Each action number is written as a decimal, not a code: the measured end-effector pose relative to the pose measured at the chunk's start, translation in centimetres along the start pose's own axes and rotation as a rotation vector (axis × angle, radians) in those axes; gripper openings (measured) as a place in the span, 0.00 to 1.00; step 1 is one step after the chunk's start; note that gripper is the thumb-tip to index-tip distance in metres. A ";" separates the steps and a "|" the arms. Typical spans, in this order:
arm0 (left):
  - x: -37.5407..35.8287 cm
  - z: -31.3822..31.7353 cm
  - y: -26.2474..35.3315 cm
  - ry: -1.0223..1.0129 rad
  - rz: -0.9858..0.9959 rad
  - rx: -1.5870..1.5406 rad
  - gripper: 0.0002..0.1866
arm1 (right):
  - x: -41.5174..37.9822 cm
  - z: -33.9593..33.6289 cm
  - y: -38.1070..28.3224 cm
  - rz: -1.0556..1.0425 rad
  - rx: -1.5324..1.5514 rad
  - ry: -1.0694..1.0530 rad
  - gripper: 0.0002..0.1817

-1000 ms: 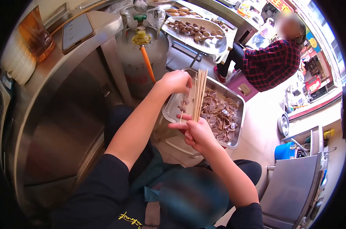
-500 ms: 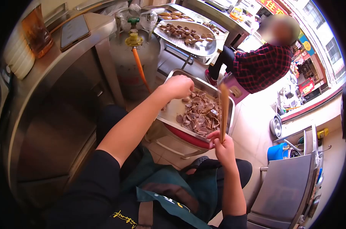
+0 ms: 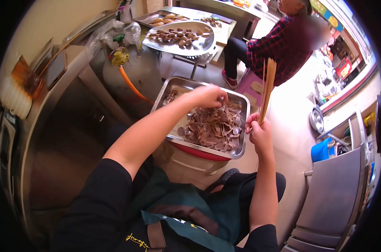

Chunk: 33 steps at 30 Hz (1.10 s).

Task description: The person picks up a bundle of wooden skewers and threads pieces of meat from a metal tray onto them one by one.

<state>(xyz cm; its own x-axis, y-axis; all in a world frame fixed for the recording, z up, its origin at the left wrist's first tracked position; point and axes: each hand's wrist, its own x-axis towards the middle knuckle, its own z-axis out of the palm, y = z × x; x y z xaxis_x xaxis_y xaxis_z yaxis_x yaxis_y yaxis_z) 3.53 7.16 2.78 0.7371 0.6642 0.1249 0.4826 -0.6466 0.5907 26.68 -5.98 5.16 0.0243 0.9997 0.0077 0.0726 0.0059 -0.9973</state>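
Note:
A metal tray (image 3: pixel 242 145) in front of me holds a heap of brownish-purple meat slices (image 3: pixel 213 132), possibly gizzards, gathered toward its right side. My left hand (image 3: pixel 210 96) is over the back of the heap, fingers curled together. Whatever is between those fingertips is too small to make out. By the tray's right rim, my right hand (image 3: pixel 261 132) grips a bundle of thin bamboo skewers (image 3: pixel 268 90) near the lower end, points up. One skewer leans slightly apart from the rest. A small skewered portion (image 3: pixel 170 97) lies in the tray's back left corner.
Beneath the tray is a red stool-like support (image 3: pixel 199 151). A gas cylinder (image 3: pixel 131 75) with an orange hose stands left of it. Behind, a perforated metal tray (image 3: pixel 207 45) carries loaded skewers. A person in a checked shirt (image 3: pixel 262 46) sits close by. A blue bucket (image 3: pixel 323 150) is at right.
The view has shifted. My left hand has moved from the tray's back left area rightward over the meat heap. My right hand still holds the skewers, now farther right of the tray.

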 end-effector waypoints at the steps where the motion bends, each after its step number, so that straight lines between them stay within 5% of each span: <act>1: -0.1 -0.2 -0.1 0.123 -0.013 0.076 0.15 | 0.0 -0.4 -0.2 -0.002 -0.048 -0.007 0.07; 10: -1.3 -2.1 -0.1 0.005 -0.165 0.063 0.16 | 0.9 -2.9 -0.4 -0.021 -0.203 -0.090 0.08; 16: 0.3 0.1 2.2 -0.039 0.010 0.200 0.18 | -0.1 -2.8 -1.7 -0.056 -0.103 -0.092 0.10; 22: 1.1 0.6 4.0 0.039 -0.047 0.091 0.14 | -1.3 -3.3 -3.1 0.011 -0.025 -0.077 0.14; 25: 0.0 1.4 4.9 -0.262 0.012 0.136 0.15 | -1.5 -3.6 -3.0 0.034 0.012 -0.082 0.15; 33: 1.3 3.1 3.8 -0.022 -0.076 0.290 0.12 | -1.8 -3.6 -3.7 0.018 0.045 -0.074 0.17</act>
<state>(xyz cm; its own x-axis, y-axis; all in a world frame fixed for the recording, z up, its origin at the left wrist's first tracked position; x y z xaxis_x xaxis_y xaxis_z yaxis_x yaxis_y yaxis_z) 7.80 4.41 2.66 0.7018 0.7089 0.0698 0.6497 -0.6772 0.3452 29.96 -7.92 9.13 -0.0491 0.9987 -0.0145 0.0278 -0.0131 -0.9995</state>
